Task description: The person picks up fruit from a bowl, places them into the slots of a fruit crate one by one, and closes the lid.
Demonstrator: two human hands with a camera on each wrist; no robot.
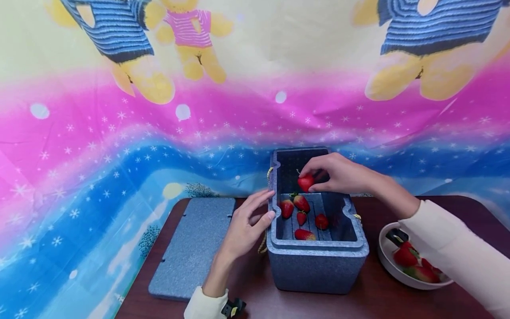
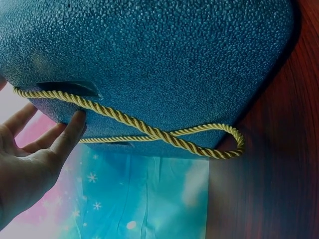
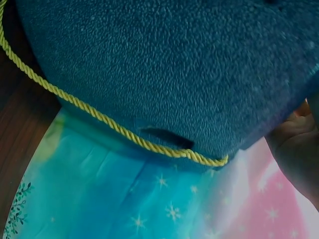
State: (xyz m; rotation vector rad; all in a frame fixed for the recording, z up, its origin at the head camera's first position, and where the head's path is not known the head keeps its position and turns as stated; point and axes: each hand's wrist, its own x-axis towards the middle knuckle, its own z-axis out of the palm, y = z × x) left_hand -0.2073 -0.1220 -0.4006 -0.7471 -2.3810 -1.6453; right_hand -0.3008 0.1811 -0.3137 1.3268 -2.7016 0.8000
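A strawberry (image 1: 306, 182) is pinched between the thumb and fingers of my right hand (image 1: 338, 175), over the open foam box (image 1: 318, 270). Inside that grey-blue box lie several more strawberries (image 1: 301, 203), spread on its ribbed floor. My left hand (image 1: 249, 221) touches the box's left rim with its fingers fairly straight. In the left wrist view the left fingers rest against the box wall beside a gold twisted rope (image 2: 119, 117). Only part of the right hand (image 3: 299, 144) shows at the edge of the right wrist view; the strawberry is hidden there.
Left of the box a flat grey lid (image 1: 195, 243) lies on the dark wooden table (image 1: 255, 305). To the right, partly behind the right sleeve, stands a white bowl (image 1: 384, 261) with several strawberries (image 1: 406, 254). A printed cloth (image 1: 255, 115) hangs behind the table.
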